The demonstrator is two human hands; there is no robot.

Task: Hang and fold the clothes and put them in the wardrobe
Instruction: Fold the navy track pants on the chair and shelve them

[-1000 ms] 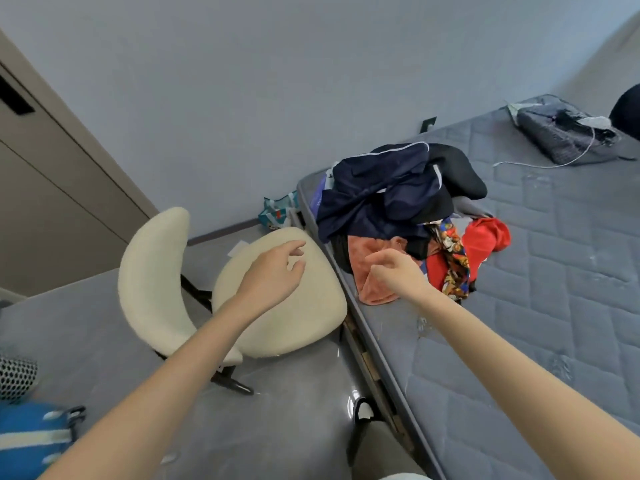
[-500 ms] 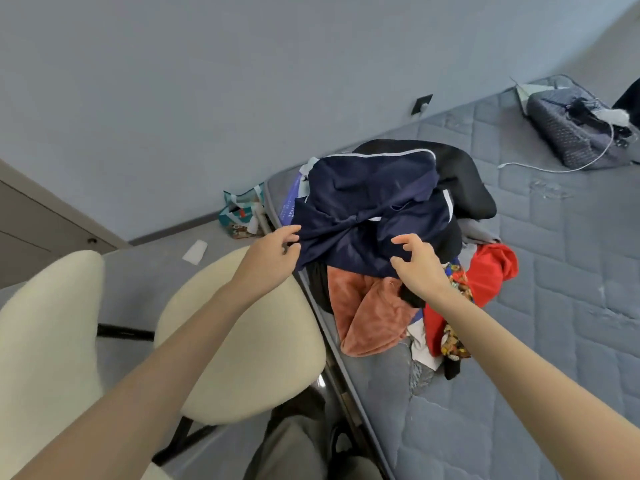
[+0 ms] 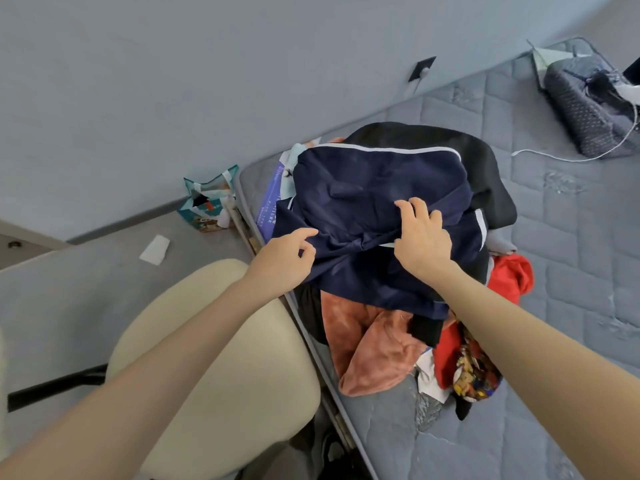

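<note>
A heap of clothes lies at the corner of the grey mattress [image 3: 571,306]. On top is a navy garment [image 3: 363,192] with thin white piping. My left hand [image 3: 282,259] pinches its left edge. My right hand [image 3: 424,237] lies on its middle with fingers curled into the cloth. Under it are a black garment [image 3: 485,168], a salmon fleece piece [image 3: 374,348], a red one [image 3: 510,277] and a patterned cloth [image 3: 476,375]. No wardrobe is in view.
A cream chair [image 3: 221,368] stands close to the bed's edge, under my left arm. A teal bag [image 3: 207,206] sits on the floor by the wall, with a white paper [image 3: 154,250] nearby. At the far right lies a dark bag [image 3: 588,98] with a white cable [image 3: 568,159].
I have come closer to the bed. Both hands went from hovering over the chair and the heap's edge onto the navy garment and took hold of it.
</note>
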